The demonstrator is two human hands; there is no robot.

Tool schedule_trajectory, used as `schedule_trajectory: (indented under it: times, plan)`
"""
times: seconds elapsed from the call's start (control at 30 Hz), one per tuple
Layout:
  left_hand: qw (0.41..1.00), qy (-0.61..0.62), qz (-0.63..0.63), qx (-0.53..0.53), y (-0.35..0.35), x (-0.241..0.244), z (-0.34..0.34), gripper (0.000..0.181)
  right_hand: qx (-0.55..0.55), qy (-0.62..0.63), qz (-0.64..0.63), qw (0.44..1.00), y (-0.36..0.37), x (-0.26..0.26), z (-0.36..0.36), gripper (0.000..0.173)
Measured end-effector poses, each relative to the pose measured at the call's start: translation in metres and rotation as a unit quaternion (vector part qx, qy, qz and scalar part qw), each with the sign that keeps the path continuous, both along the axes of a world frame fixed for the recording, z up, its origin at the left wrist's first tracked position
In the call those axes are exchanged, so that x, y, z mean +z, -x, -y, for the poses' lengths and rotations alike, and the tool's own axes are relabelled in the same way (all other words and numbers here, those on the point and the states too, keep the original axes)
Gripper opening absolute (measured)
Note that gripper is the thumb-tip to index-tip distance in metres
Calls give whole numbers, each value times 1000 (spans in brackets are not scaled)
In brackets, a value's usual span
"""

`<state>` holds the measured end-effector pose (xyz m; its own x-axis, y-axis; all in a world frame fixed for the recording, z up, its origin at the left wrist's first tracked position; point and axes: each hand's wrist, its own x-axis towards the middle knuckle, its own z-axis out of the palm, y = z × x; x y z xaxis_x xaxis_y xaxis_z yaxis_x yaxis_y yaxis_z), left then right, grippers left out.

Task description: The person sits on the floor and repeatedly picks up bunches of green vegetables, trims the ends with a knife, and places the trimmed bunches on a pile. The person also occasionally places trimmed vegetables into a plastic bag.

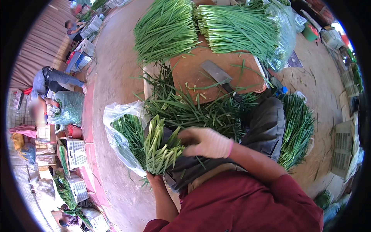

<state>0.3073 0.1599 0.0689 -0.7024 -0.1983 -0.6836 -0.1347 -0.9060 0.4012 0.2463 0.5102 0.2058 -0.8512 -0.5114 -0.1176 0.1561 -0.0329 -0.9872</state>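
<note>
My left hand (155, 177) cups a small bunch of garlic chives (158, 145) from below; the leaves hide most of its fingers. This bunch rests over my lap, against a clear plastic bag (111, 134) with more long chives inside. Just right of the bunch is my right hand (207, 142), in a pale knitted glove and blurred. Its fingers are spread, with nothing seen between them. In front of me a cleaver (216, 72) lies on a brown cutting board (188, 69), among cut leaf pieces. Loose dark green leaves (200, 116) lie heaped below the board.
Two stacks of chives, left (166, 32) and right (237, 27), lie beyond the board. Another large chive bundle (295, 130) is beside my right leg. At far left a person (58, 78) bends over a plastic-wrapped bundle, near white crates (76, 152).
</note>
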Motion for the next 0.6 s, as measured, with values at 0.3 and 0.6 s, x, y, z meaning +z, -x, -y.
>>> schedule_trajectory:
  times: [0.3, 0.6]
  plan:
    - [997, 8, -70, -40, -2, -2, -8, 65, -1, 6, 165, 986, -5, -33, 21, 28]
    - [997, 4, -48, -55, -8, -11, -1, 62, 29, 164, 152, 974, -25, -49, 7, 33]
